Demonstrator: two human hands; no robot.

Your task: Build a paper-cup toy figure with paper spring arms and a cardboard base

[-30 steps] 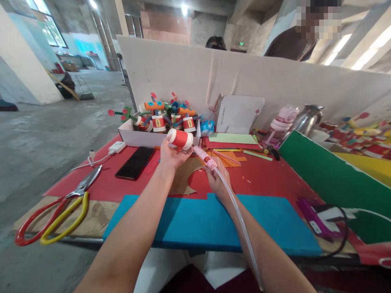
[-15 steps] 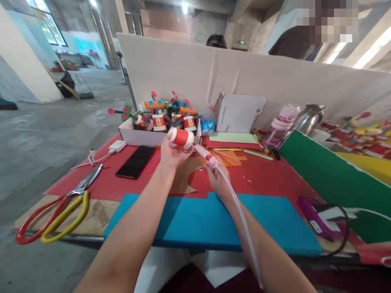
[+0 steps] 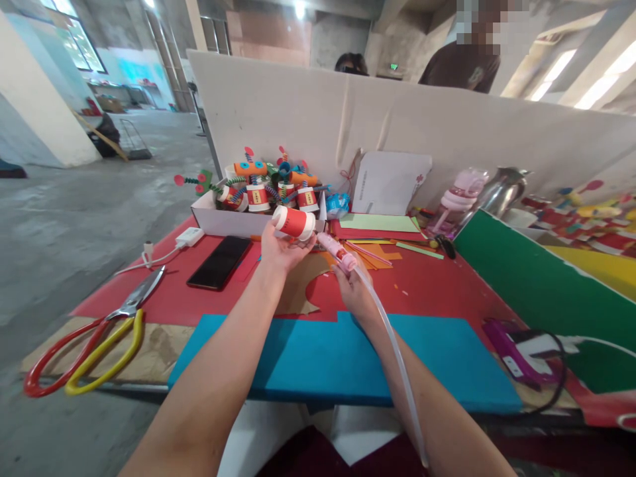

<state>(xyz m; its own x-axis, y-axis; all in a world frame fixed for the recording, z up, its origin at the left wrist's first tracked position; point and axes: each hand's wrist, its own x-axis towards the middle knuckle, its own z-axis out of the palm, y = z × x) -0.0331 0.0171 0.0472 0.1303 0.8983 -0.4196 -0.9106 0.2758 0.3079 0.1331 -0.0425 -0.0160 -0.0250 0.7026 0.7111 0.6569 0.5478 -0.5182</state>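
My left hand [image 3: 281, 250] holds a red and white paper cup [image 3: 294, 223] tilted on its side, fingers beneath it. My right hand [image 3: 354, 281] is wrapped round a pink tool [image 3: 336, 252] with a pale tube [image 3: 392, 334] running down over my right forearm. The tool's tip points at the cup's lower right end, close to my left fingertips; whether they touch is too small to tell. Under my hands lies a piece of brown paper [image 3: 298, 291] on the red table covering [image 3: 397, 291].
Behind stands a white box [image 3: 213, 222] of cup figures [image 3: 258, 197]. To the left are a black phone [image 3: 218, 263] and large scissors [image 3: 132, 305]. Blue board [image 3: 318, 364] lines the front edge; a green panel [image 3: 541, 291] and purple device [image 3: 517, 354] are right. A person [image 3: 462, 66] stands beyond the partition.
The person beyond the partition has shifted to the left. My two hands, the cup and the pink tool look nearly unchanged.
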